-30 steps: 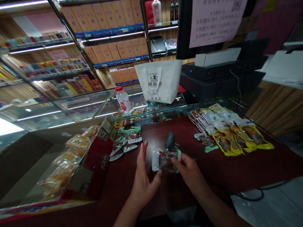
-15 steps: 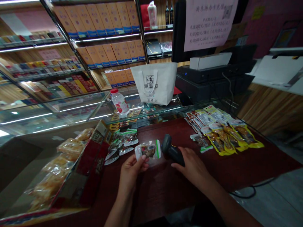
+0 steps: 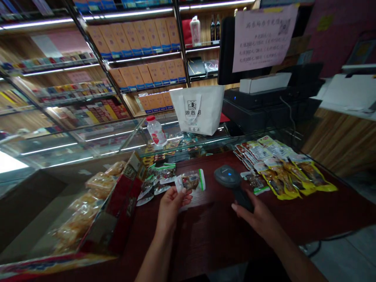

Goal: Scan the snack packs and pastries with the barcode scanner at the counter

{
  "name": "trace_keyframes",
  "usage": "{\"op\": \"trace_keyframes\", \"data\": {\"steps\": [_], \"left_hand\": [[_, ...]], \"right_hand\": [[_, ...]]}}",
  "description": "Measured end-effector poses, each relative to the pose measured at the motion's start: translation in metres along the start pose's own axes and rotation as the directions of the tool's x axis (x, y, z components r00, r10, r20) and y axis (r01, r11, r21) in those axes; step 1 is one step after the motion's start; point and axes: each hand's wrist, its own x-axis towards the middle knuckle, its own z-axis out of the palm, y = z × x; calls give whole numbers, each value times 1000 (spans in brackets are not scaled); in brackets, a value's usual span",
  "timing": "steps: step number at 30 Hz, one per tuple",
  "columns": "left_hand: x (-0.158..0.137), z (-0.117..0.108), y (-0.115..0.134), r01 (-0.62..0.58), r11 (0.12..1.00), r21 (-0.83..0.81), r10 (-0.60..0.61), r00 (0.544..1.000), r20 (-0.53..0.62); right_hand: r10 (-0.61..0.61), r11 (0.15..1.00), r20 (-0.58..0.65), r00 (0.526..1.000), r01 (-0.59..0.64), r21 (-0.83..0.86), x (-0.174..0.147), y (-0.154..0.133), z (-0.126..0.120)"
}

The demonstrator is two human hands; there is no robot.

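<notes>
My left hand [image 3: 173, 203] pinches the lower left corner of a small clear snack packet [image 3: 190, 181] with a green strip along its right edge. My right hand [image 3: 257, 211] is wrapped round the handle of a dark barcode scanner [image 3: 229, 178], whose head shows a small blue light. A gap lies between scanner and packet. To the left of the packet, several similar green-edged packets [image 3: 160, 174] lie in a loose pile. Another such packet [image 3: 256, 182] rests just right of the scanner, beside yellow-edged packets of browned food [image 3: 289, 176].
An open carton [image 3: 117, 211] of wrapped bread-like food stands at the left. Behind the dark red tabletop [image 3: 205, 231], a glass counter carries a red-capped bottle [image 3: 156, 133] and a white bag [image 3: 202, 109]. A monitor with a paper sign [image 3: 264, 37] stands back right.
The scanner has swung right, away from the packet, and its head has turned so the top with a blue light shows. My left hand still holds the packet. The whole view has shifted slightly.
</notes>
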Motion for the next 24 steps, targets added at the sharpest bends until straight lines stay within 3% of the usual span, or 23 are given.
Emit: {"op": "trace_keyframes", "data": {"steps": [3,8,15,24], "left_hand": [[1,7,-2,-22,1000,-6,22,999,37],[2,26,-1,-48,997,-55,47,999,-9],[2,45,-4,-77,995,-68,74,996,-53],[7,51,-13,-89,996,-14,88,995,-35]], "right_hand": [[-17,985,89,996,1,172,-19,-15,-9],[31,967,114,993,-59,247,-33,-29,-2],[73,952,125,989,-106,287,-35,-13,14],[94,945,134,986,-131,298,-36,-5,9]]}}
